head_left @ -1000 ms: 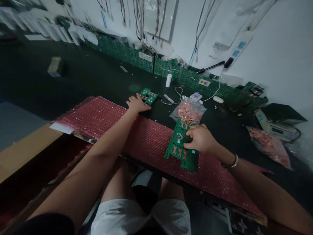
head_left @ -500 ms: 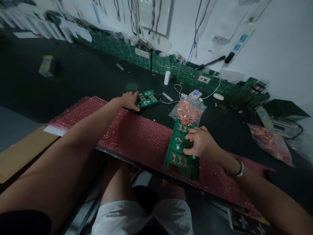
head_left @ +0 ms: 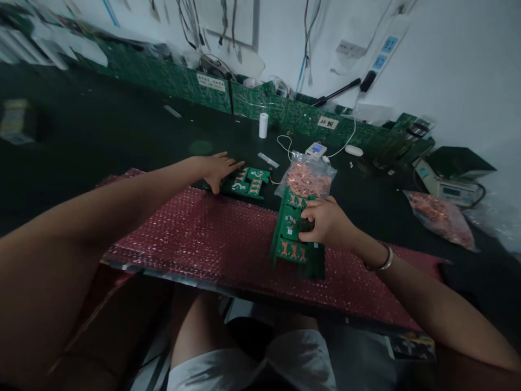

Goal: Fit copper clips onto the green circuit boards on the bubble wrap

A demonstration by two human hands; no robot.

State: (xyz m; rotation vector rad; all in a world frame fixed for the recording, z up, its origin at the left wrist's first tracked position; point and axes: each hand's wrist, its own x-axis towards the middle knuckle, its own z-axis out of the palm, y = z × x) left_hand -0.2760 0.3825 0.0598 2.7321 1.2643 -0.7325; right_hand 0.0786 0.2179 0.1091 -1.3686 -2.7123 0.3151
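My left hand (head_left: pixel 220 169) lies over the left end of a green circuit board panel (head_left: pixel 256 185). Its fingers are stretched out and the thumb is spread towards me. With thumb and curled fingers, my right hand (head_left: pixel 328 221) grips the right side of another green circuit board panel (head_left: pixel 290 231), which carries rows of copper-coloured pieces. This panel is above the red bubble wrap (head_left: pixel 228 236), and its near edge is blurred. Just behind it sits a clear bag of copper-coloured pieces (head_left: pixel 307 178).
A second bag of copper pieces (head_left: pixel 442 217) lies at the right, near a scale (head_left: pixel 451 187). Farther back stand a white cylinder (head_left: pixel 263 125), a small device with a lit screen (head_left: pixel 316 149) and a green board partition (head_left: pixel 260 103). A box (head_left: pixel 18 122) is at far left.
The view has shifted, moving the background left. My left hand has moved nearer along the left panel, which now lies closer to the bubble wrap. My right hand keeps its grip on the other panel.
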